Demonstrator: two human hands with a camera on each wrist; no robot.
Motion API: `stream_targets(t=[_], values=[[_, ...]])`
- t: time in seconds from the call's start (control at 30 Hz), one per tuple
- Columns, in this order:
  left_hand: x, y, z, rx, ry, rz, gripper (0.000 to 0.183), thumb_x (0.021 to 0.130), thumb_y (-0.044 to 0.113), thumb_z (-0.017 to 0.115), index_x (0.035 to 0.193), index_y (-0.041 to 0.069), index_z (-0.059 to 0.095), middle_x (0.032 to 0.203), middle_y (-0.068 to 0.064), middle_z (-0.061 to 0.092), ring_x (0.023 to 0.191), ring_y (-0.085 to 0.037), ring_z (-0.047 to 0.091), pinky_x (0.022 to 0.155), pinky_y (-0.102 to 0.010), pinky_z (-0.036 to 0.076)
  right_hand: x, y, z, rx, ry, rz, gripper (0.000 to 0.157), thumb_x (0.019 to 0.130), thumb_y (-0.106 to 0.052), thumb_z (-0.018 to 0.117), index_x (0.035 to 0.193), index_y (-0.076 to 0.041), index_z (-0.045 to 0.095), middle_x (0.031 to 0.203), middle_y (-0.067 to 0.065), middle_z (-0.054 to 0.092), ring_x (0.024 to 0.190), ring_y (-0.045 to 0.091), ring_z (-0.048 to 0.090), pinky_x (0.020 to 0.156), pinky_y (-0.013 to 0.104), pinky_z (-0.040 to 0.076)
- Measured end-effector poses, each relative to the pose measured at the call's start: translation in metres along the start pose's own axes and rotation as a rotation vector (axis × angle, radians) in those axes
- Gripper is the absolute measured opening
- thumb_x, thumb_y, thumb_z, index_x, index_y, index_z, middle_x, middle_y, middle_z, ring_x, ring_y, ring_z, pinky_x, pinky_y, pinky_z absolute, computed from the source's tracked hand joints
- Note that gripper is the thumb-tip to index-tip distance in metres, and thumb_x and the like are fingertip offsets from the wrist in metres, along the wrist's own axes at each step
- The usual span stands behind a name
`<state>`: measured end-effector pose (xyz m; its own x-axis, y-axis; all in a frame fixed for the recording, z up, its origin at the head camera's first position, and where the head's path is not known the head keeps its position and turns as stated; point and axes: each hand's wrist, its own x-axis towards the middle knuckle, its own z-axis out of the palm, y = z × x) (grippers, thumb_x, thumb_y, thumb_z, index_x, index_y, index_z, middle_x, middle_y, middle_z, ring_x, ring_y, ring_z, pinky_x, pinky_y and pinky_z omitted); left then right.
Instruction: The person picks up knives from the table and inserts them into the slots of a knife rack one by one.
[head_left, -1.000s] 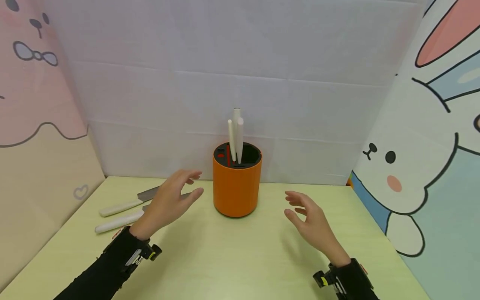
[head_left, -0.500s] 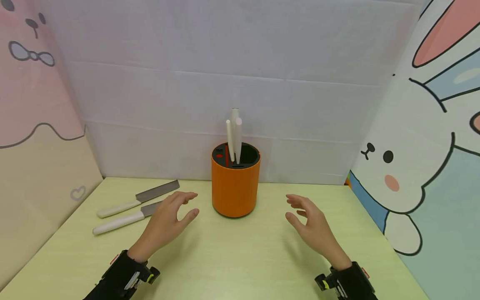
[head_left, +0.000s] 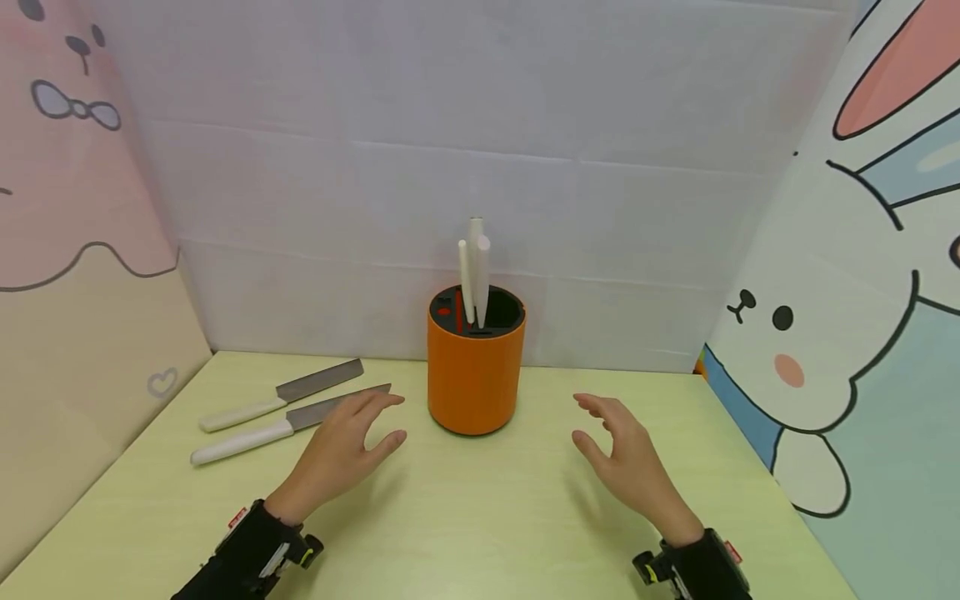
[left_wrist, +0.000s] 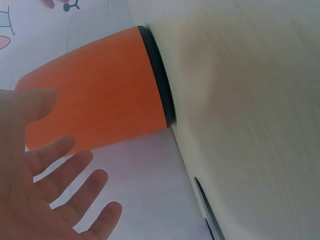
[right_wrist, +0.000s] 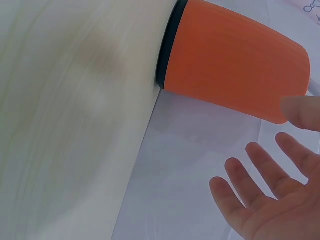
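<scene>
An orange knife holder (head_left: pixel 474 379) with a black slotted top stands upright at the back middle of the table. Several white-handled utensils (head_left: pixel 482 279) stick up out of it. Over the table to its left hovers my left hand (head_left: pixel 341 454), fingers relaxed and holding nothing. My right hand (head_left: pixel 626 458) hangs in the air on the other side, thumb apart from the fingers, also with nothing in it. Two knives lie side by side at the left: a cleaver-shaped knife (head_left: pixel 318 381) behind, and a pointed knife (head_left: pixel 247 442) in front, its blade partly covered by my left hand.
The pale yellow table (head_left: pixel 480 533) meets a white sheet (head_left: pixel 637 275) right behind the knife holder. Cartoon-printed panels stand on both sides, a pink and cream panel (head_left: pixel 97 333) at left and a rabbit panel (head_left: pixel 825 350) at right.
My left hand has moved down and back toward me, uncovering the blades of the two knives. The right hand has lowered slightly. The knife holder and knives have stayed in place.
</scene>
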<state>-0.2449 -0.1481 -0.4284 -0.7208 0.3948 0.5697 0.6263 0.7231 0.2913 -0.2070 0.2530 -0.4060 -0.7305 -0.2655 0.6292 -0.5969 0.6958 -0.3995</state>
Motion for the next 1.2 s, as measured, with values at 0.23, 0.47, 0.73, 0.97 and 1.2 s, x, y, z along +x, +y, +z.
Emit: stream_targets(t=[0.23,0.47,0.73,0.97,1.2], values=[[-0.004,-0.005,0.001,0.059,-0.019,0.049,0.051,0.088,0.041,0.068,0.13,0.015,0.056,0.132,-0.006,0.052,0.121,-0.029,0.046,0.095,-0.058,0.039,-0.002,0.002,0.0,-0.076,-0.06,0.019,0.053,0.089,-0.015,0.068,0.137,-0.013,0.048,0.131,0.002,0.051,0.12,0.021,0.046,0.094,0.049,0.044],[-0.007,-0.009,-0.003,0.091,-0.074,0.055,0.059,0.087,0.04,0.069,0.136,0.014,0.051,0.138,-0.008,0.048,0.123,-0.032,0.044,0.095,-0.061,0.037,-0.005,0.0,0.001,-0.106,-0.148,0.057,0.055,0.091,-0.025,0.068,0.14,-0.018,0.044,0.137,-0.001,0.045,0.126,0.02,0.04,0.099,0.049,0.04],[-0.011,-0.023,-0.011,0.101,-0.087,0.07,0.058,0.086,0.036,0.071,0.136,0.014,0.052,0.137,-0.008,0.048,0.123,-0.031,0.045,0.093,-0.057,0.041,-0.006,-0.002,0.001,-0.104,-0.214,0.062,0.057,0.092,-0.031,0.066,0.142,-0.016,0.041,0.141,0.005,0.041,0.127,0.025,0.038,0.1,0.051,0.039],[-0.017,-0.053,-0.027,0.149,-0.096,0.023,0.052,0.086,0.036,0.071,0.133,0.019,0.055,0.128,-0.01,0.055,0.116,-0.032,0.049,0.084,-0.062,0.041,-0.007,-0.001,0.002,-0.103,-0.231,0.058,0.058,0.093,-0.034,0.064,0.143,-0.016,0.04,0.142,0.005,0.04,0.128,0.024,0.037,0.1,0.051,0.038],[-0.024,-0.077,-0.043,0.176,-0.161,-0.058,0.049,0.09,0.041,0.066,0.13,0.014,0.057,0.126,-0.012,0.057,0.113,-0.037,0.051,0.079,-0.065,0.041,-0.007,-0.001,0.003,-0.107,-0.236,0.057,0.058,0.093,-0.034,0.064,0.143,-0.017,0.04,0.142,0.004,0.04,0.128,0.023,0.037,0.1,0.05,0.039]])
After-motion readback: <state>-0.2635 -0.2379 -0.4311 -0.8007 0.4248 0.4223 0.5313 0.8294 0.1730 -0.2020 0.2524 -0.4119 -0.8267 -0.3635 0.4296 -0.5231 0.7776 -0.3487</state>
